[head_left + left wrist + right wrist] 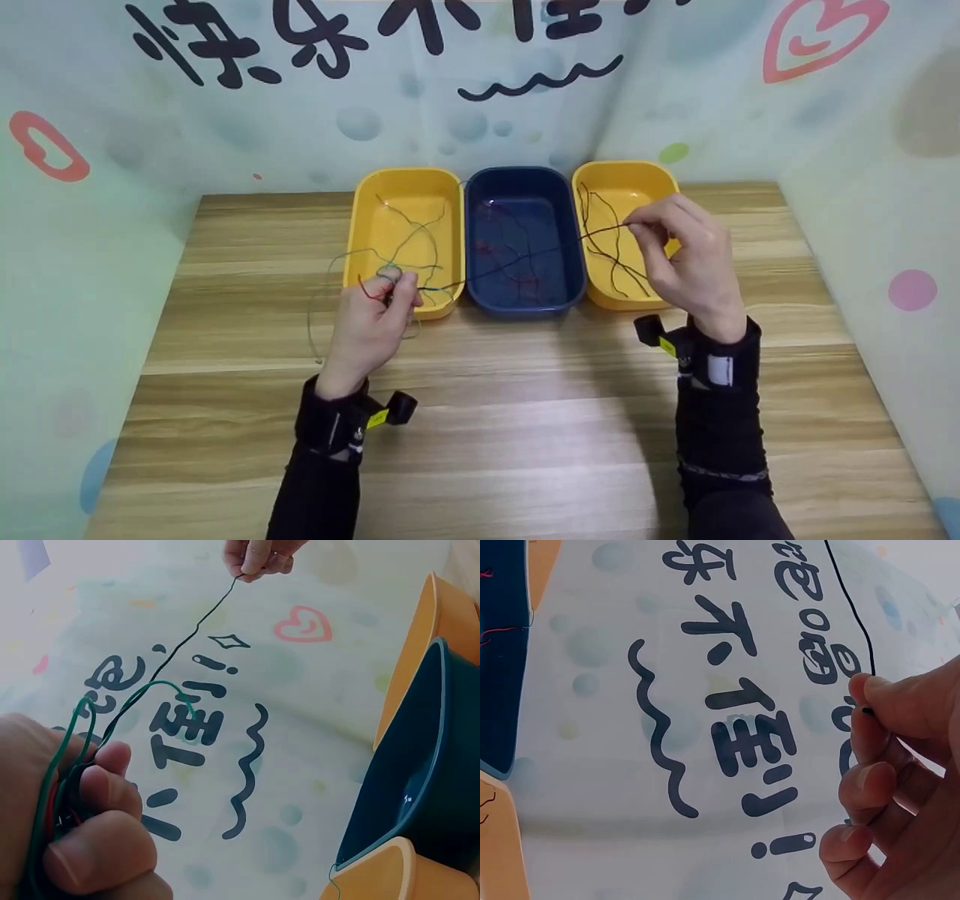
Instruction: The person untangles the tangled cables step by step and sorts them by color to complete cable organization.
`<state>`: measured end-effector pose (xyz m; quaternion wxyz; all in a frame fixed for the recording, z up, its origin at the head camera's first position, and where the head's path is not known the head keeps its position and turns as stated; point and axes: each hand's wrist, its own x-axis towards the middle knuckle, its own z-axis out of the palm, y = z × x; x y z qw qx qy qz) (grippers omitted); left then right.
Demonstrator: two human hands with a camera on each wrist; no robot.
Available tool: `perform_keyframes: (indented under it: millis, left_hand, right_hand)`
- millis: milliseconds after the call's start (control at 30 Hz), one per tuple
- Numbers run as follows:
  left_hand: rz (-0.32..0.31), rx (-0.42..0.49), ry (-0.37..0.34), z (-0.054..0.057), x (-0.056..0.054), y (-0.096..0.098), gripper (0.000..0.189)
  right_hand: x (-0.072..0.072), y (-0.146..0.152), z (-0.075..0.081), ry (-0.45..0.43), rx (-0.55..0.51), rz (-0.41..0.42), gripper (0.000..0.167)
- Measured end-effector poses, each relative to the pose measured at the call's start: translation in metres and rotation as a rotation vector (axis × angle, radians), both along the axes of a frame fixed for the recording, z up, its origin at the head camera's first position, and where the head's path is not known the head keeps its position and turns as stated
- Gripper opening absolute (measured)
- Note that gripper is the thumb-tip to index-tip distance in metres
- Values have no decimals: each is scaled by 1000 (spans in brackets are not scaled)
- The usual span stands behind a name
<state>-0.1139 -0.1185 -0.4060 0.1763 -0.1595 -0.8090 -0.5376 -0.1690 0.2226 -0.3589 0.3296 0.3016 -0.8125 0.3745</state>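
My left hand (367, 322) grips a small bundle of thin wires in its curled fingers, over the front of the left yellow tray. A green wire (161, 684) loops up out of that fist, and a short red wire (364, 289) pokes out beside the thumb. From the bundle a black wire (196, 630) runs nearly straight across to my right hand (694, 255). Thumb and index finger of the right hand pinch the far end of this wire, above the right yellow tray. Part of the bundle is hidden inside the left fist.
Three trays stand side by side against the printed backdrop. Green wires lie in the left yellow tray (405, 172), red ones in the dark blue tray (517, 309), black ones in the right yellow tray (626, 166). A wood-grain table (525, 420) lies beneath.
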Motion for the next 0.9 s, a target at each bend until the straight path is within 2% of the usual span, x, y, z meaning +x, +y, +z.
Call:
perform_keyframes:
  millis: [167, 433, 500, 600, 667, 767, 833, 900]
  left_hand:
    - [58, 32, -16, 2, 0, -5, 33]
    - [66, 34, -22, 4, 0, -9, 34]
    - [77, 57, -41, 4, 0, -10, 35]
    - [102, 182, -118, 6, 0, -16, 33]
    - [139, 328, -177, 8, -1, -21, 32]
    - [201, 552, -227, 10, -2, -31, 32]
    - [222, 640, -240, 12, -1, -35, 33]
    - [222, 675, -252, 13, -1, -36, 36]
  right_hand:
    - [0, 4, 0, -8, -35, -35, 5]
    - [-1, 7, 0, -9, -68, -50, 6]
    - [-1, 7, 0, -8, -66, -46, 6]
    - [-1, 11, 1, -6, -80, -76, 6]
    - [-1, 15, 4, -3, -116, -118, 6]
    - [-1, 24, 8, 2, -203, -194, 4]
    - [0, 29, 10, -1, -257, -227, 6]
    - [0, 32, 11, -13, -297, -251, 8]
